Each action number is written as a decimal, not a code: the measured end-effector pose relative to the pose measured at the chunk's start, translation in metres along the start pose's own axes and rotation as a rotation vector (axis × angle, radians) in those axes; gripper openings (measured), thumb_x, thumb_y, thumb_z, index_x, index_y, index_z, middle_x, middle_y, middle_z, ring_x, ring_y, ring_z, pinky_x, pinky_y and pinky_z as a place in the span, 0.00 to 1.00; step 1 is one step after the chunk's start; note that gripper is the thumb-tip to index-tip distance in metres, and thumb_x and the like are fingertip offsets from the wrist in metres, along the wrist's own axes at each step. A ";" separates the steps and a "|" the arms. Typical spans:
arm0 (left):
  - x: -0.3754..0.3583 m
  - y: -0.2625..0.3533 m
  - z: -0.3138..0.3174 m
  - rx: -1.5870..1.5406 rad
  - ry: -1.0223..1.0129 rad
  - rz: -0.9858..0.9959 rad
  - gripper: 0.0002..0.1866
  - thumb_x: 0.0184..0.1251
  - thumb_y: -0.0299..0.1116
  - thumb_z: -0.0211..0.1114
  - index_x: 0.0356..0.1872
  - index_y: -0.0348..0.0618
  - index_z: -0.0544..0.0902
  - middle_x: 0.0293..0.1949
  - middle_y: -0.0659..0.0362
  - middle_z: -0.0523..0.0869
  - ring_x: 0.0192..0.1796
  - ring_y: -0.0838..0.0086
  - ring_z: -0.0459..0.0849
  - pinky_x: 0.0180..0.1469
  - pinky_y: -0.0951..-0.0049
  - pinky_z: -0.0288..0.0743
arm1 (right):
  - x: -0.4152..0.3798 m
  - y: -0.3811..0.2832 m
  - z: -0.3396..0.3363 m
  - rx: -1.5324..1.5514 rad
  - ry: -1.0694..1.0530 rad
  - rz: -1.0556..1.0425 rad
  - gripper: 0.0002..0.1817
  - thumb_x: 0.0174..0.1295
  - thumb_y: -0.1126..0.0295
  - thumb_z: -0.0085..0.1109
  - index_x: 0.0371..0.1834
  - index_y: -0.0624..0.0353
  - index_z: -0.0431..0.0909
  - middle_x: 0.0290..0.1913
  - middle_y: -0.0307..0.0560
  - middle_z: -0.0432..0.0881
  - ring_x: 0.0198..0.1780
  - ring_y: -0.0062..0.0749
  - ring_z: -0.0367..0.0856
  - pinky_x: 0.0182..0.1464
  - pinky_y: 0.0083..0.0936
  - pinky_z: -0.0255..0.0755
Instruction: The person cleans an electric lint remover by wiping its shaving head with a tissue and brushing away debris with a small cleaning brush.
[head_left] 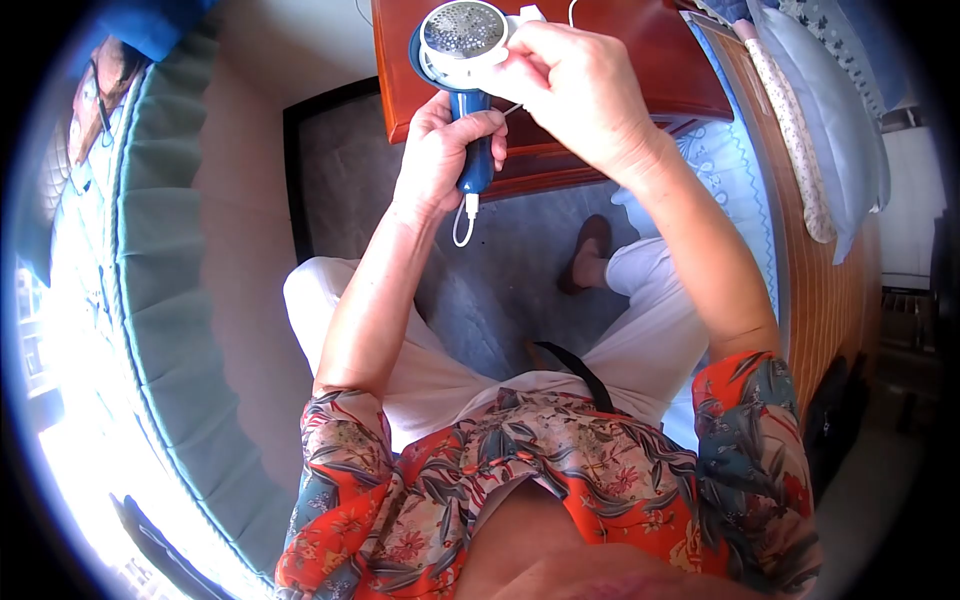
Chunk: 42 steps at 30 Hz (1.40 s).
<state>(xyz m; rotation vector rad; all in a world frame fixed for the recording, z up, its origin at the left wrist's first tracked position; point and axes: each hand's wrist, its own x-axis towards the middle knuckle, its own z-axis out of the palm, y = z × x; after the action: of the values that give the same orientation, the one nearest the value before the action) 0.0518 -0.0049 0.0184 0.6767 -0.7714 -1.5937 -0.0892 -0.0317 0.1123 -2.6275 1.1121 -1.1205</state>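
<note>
A blue fabric shaver [474, 170] is held upright over the edge of the red-brown wooden table, its round metal mesh head [464, 30] facing up inside a white ring. My left hand [435, 150] is wrapped round its blue handle. A white charging cable [461, 230] is plugged into the handle's lower end and loops below it. At the right side of the head, my right hand [590, 95] pinches the edge of the white ring; its fingertips are partly hidden. Behind that hand a small white piece [528, 14] shows on the table.
The wooden table [665, 60] stands in front of me. To the right is a bed or bench with a light blue cloth [715, 170] and pillows [810, 120]. A green curtain [170, 250] hangs at the left. My legs and a brown shoe [592, 250] are below.
</note>
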 end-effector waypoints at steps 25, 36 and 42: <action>-0.001 0.000 -0.003 -0.293 -0.362 -0.312 0.18 0.55 0.20 0.62 0.49 0.31 0.75 0.26 0.51 0.81 0.20 0.70 0.80 0.23 0.72 0.75 | 0.070 0.044 -0.036 0.160 -0.547 -0.193 0.05 0.52 0.73 0.60 0.29 0.62 0.83 0.28 0.53 0.82 0.37 0.42 0.80 0.45 0.32 0.73; -0.003 -0.005 0.005 -0.103 -0.074 -0.138 0.08 0.61 0.21 0.61 0.41 0.35 0.74 0.27 0.54 0.81 0.22 0.74 0.81 0.25 0.74 0.77 | 0.015 0.019 -0.010 0.012 -0.048 -0.147 0.12 0.57 0.76 0.59 0.44 0.65 0.80 0.33 0.59 0.83 0.34 0.46 0.84 0.43 0.29 0.79; -0.004 -0.013 0.011 0.009 0.062 -0.007 0.07 0.65 0.24 0.60 0.40 0.36 0.71 0.27 0.56 0.81 0.24 0.77 0.81 0.24 0.77 0.77 | -0.011 0.006 0.017 -0.063 0.044 0.040 0.07 0.58 0.70 0.59 0.26 0.62 0.78 0.24 0.53 0.81 0.26 0.46 0.83 0.31 0.36 0.77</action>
<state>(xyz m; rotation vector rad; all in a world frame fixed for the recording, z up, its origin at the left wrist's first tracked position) 0.0358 0.0012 0.0149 0.7329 -0.7315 -1.5694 -0.0869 -0.0329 0.0916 -2.6268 1.2230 -1.1594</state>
